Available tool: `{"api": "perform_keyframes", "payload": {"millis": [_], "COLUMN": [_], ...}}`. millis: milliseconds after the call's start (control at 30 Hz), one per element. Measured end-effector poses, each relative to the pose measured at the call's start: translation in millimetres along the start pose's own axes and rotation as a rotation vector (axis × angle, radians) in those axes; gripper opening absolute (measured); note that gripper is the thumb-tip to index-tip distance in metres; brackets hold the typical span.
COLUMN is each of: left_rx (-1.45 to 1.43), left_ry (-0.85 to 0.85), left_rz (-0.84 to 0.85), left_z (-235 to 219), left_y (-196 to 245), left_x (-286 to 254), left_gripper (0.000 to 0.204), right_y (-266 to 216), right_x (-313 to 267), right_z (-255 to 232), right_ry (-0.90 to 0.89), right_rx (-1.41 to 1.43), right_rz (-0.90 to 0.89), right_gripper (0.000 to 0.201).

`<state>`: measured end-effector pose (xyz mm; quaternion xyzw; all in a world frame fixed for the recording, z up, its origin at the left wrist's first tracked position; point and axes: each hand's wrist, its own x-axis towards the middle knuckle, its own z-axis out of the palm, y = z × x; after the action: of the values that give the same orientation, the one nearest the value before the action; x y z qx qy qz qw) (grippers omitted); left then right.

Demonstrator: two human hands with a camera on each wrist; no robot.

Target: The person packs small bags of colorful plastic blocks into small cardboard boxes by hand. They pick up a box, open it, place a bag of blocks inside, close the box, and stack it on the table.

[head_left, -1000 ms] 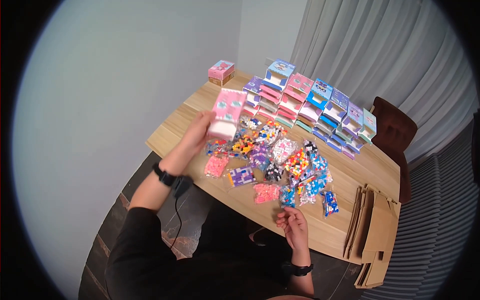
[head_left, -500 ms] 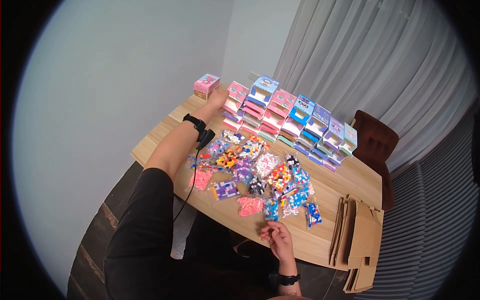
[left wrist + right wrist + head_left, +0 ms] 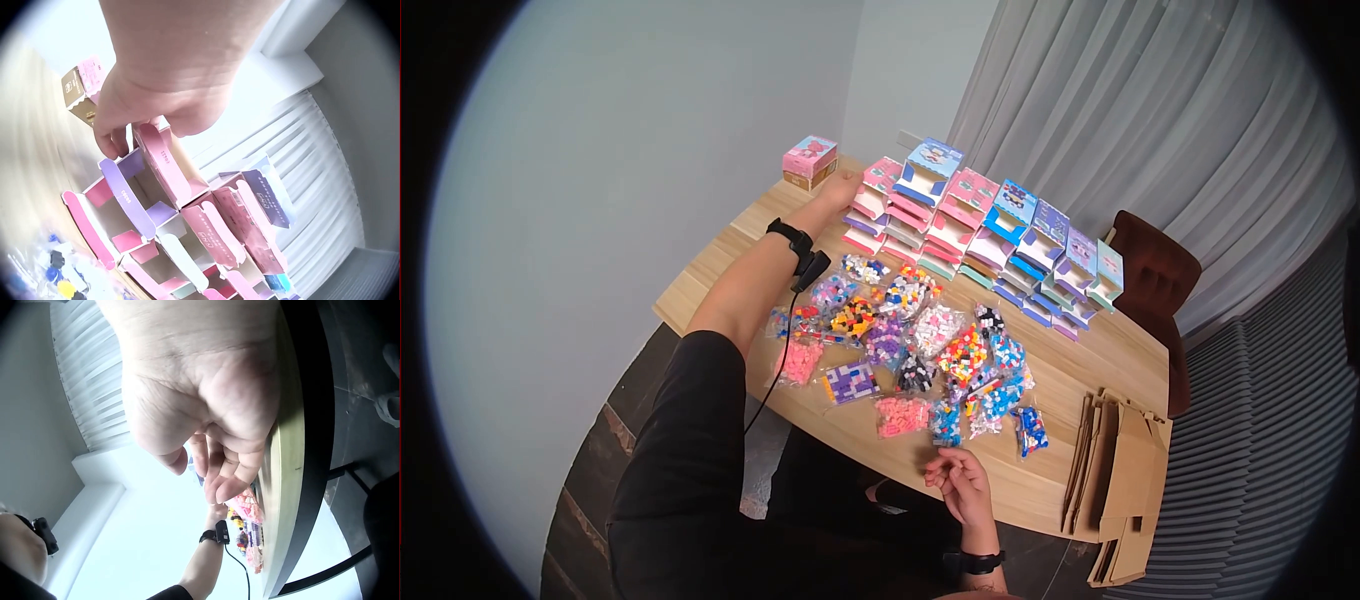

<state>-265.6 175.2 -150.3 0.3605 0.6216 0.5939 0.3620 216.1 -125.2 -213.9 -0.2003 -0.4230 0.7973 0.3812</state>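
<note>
At the far left end of the stacked open boxes, my left hand (image 3: 837, 190) grips a pink box (image 3: 883, 175) sitting on top. In the left wrist view, the thumb and fingers of that hand (image 3: 169, 94) are round the upper side of the pink box (image 3: 164, 156), directly over an open box with a purple flap (image 3: 128, 199). My right hand (image 3: 962, 485) hovers at the table's near edge with loosely curled fingers, holding nothing. Closest to it lies a bag of blue bricks (image 3: 946, 424).
Several clear bags of coloured toy bricks (image 3: 885, 342) cover the middle of the table (image 3: 1050, 375). A closed pink and brown box (image 3: 810, 162) stands at the far left corner. Flattened cardboard (image 3: 1135, 465) leans at the right edge, and a brown chair (image 3: 1157, 265) stands behind.
My left hand has carried the pink box forward from above the bags onto the left end of the stack, where it still grips it. The right hand has stayed near the table edge.
</note>
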Motion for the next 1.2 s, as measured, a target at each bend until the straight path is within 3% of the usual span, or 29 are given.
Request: {"api": "perform_keyframes", "payload": {"millis": [133, 233, 333, 433, 633, 933, 1133, 1200], "left_rx": [0.024, 0.423, 0.479, 0.681, 0.777, 0.816, 0.693, 0.486], "left_ry": [0.051, 0.334, 0.494, 0.594, 0.503, 0.552, 0.556, 0.443], "left_rz": [0.031, 0.241, 0.273, 0.093, -0.005, 0.024, 0.314, 0.363], "left_z": [-8, -42, -79, -99, -101, -90, -104, -116], "left_y": [4, -27, -22, -13, -13, -17, -26, -29], "left_x": [-2, 49, 56, 55, 60, 68, 56, 47], "left_gripper": [0.033, 0.036, 0.047, 0.064, 0.086, 0.085, 0.073, 0.072], "right_y": [2, 2, 1, 1, 1, 1, 1, 1], "right_x": [0, 0, 0, 0, -1, 0, 0, 0], "right_z": [-3, -4, -3, -5, -6, -6, -6, -6], "right_ry": [0.015, 0.019, 0.013, 0.007, 0.020, 0.018, 0.026, 0.024], "right_rx": [0.006, 0.004, 0.017, 0.036, 0.049, 0.070, 0.052, 0.056], "right_rz": [0.008, 0.017, 0.027, 0.036, 0.041, 0.048, 0.051, 0.045], "right_gripper": [0.033, 0.033, 0.033, 0.032, 0.032, 0.032, 0.033, 0.032]}}
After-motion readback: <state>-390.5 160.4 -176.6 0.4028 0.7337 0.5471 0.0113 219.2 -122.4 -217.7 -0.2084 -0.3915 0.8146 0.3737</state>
